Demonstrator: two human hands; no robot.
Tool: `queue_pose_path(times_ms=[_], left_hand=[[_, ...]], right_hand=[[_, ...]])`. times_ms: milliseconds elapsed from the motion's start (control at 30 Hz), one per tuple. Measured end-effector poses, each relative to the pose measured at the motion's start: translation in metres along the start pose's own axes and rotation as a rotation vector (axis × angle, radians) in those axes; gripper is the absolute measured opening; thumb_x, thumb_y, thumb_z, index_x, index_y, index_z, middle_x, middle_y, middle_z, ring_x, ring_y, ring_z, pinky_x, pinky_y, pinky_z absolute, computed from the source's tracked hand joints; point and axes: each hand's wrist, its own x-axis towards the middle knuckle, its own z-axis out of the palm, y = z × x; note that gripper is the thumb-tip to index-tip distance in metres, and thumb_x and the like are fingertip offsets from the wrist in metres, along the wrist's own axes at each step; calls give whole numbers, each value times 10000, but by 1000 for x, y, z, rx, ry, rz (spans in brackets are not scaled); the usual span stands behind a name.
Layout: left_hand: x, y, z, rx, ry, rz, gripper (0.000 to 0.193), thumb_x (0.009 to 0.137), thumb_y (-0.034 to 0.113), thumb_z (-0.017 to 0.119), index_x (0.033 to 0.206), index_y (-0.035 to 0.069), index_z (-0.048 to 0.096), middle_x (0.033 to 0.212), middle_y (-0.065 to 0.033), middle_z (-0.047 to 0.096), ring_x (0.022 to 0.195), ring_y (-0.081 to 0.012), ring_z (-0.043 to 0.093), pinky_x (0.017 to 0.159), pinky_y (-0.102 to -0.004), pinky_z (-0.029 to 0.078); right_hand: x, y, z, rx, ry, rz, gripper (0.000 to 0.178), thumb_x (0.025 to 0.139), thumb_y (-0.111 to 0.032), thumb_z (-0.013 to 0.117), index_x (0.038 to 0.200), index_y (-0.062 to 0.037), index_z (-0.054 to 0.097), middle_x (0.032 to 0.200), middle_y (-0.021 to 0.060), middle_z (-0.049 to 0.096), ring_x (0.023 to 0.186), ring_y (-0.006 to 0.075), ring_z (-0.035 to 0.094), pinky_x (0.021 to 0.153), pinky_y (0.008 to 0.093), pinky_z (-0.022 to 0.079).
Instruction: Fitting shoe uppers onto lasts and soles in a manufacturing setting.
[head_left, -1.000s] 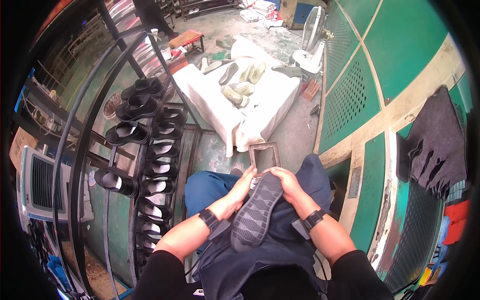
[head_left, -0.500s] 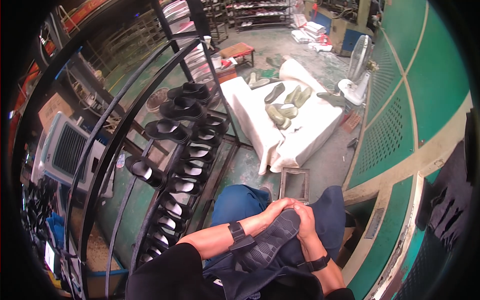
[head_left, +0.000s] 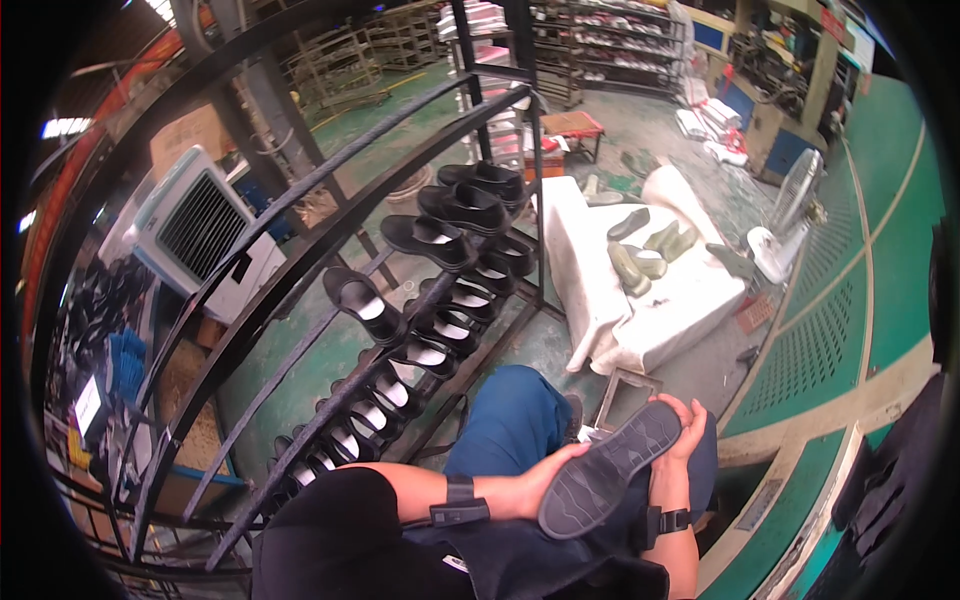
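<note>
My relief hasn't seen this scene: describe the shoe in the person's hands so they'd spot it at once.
Find the white cloth right of centre, then drop to the blue trouser legs below it. There, the left hand and right hand hold the shoe. Unlike the black shoes at left, whose openings show, this one shows its dark, patterned sole.

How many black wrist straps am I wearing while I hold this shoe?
2. The left wrist strap sits just behind the left hand; the right wrist strap sits just behind the right hand. No others show.
</note>
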Motion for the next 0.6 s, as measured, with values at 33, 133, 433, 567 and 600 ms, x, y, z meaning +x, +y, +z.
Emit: queue_pose_path(times_ms=[33,133,433,567,600], left_hand=[[-2,-10,4,-38,99,78,613,971,539,559,1326,41,595,1218,-213,690,1077,-366,689,1015,-591,506],[-17,-25,37,30,263,135,558,1013,507,464,1319,66,617,1214,-126,711,1061,-257,703,949,-394,555],[-43,-42,44,21,217,206,678,942,526,494,1389,19,550,1322,-206,640,1159,-358,655,1030,-486,513],[-46,-22,64,119,213,132,709,915,496,539,1414,-7,508,1320,-225,625,1137,-360,660,1008,-509,526],[-47,-17,61,177,242,118,705,910,480,552,1418,-5,504,1331,-216,622,1145,-357,654,1007,-510,523]], right_hand=[[0,5,1,39,91,26,615,954,-443,388,960,80,711,952,214,733,860,297,701,821,383,573],[0,16,2,82,232,66,578,942,-442,424,948,58,714,964,209,733,862,295,693,829,387,567],[-14,9,64,13,214,237,470,908,-415,503,914,15,693,994,201,734,877,304,680,870,387,541],[-10,-12,42,59,45,-66,447,965,-373,448,940,1,692,978,168,736,828,260,695,814,367,564],[-8,-1,27,-137,152,-244,390,976,-308,485,988,20,695,997,141,733,850,235,701,813,342,568]])
